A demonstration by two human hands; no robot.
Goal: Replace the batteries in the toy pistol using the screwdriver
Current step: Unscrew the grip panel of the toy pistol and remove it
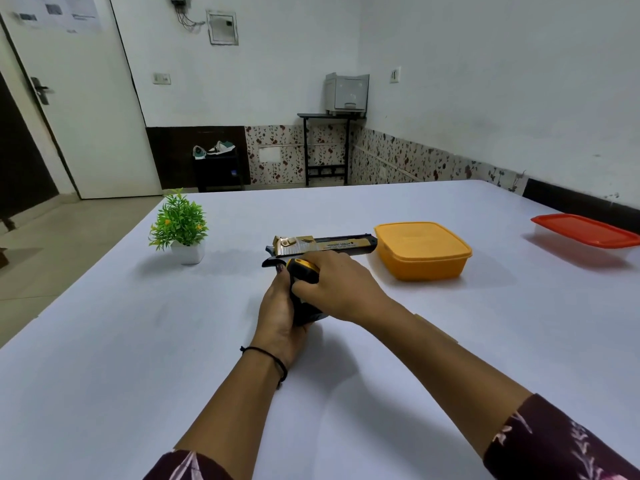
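The toy pistol (322, 245) lies flat on its side on the white counter (104, 341), barrel pointing toward the yellow lidded box (420, 249) just beside its muzzle; lying flat presumably puts one face of the grip upward, where a battery cover screw would be reached. The left hand (278, 310) is wrapped around the butt of the grip, fingers closed on it, which pins the pistol against the counter so it cannot turn under the tool. The right hand (341, 287) is closed over the black-and-yellow handle of the screwdriver (303, 270), held directly above the grip and roughly upright, so that downward pressure and rotation would act along the same line. The tip and the screw are hidden under the two hands (whether the blade is seated cannot be told). No loose cover and no batteries are visible on the counter, so the work appears to be at the stage of undoing the cover. A red-lidded clear box (585, 233) stands well apart at the far right, and a small potted plant (181, 226) sits to the left, both clear of the working area.
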